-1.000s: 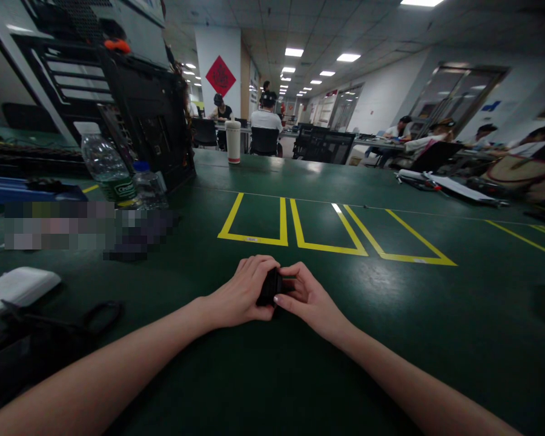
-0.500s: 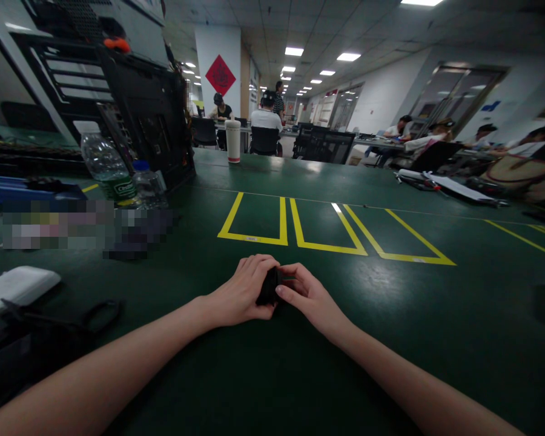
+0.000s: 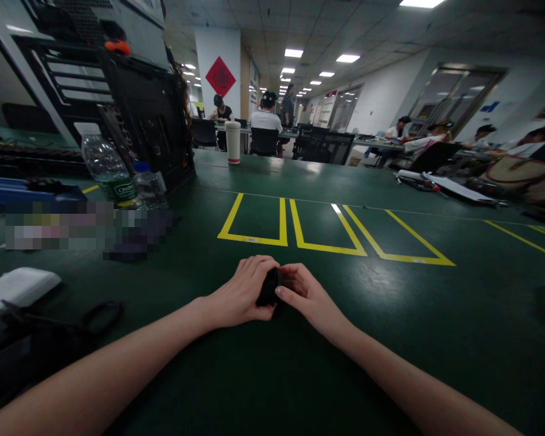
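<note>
Black obj [image 3: 267, 286] in L hand [image 3: 240, 290] & R hand [image 3: 314, 298], cup [image 3: 233, 143] contents hidden.

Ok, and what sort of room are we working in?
Probably a shared workshop or electronics lab. Several people sit at long tables beyond, what looks like an open computer case stands at the left, and yellow tape marks out areas on the green table.
</note>
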A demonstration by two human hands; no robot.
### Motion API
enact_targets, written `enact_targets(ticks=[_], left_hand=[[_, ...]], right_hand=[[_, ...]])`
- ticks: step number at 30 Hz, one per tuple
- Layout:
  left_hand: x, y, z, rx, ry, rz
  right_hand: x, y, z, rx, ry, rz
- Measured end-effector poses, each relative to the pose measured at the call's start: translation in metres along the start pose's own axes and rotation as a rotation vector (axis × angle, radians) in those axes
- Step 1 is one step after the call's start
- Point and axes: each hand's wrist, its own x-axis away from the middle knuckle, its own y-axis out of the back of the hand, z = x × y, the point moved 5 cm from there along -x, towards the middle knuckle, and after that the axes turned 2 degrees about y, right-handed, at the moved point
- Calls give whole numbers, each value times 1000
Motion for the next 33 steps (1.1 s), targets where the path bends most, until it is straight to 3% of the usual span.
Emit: enact_targets(ticks=[6,17,23,33], left_hand=[[1,-1,2,9,-2,-11],[0,1,0,15,11,9],[1,-1,2,7,0,-5],[0,1,0,17,17,10]], right_hand=[[1,-3,1,-51,20,94],[0,-1,1,-16,-2,29],[1,-3,1,-55,24,105],[0,-1,1,-12,28,36]])
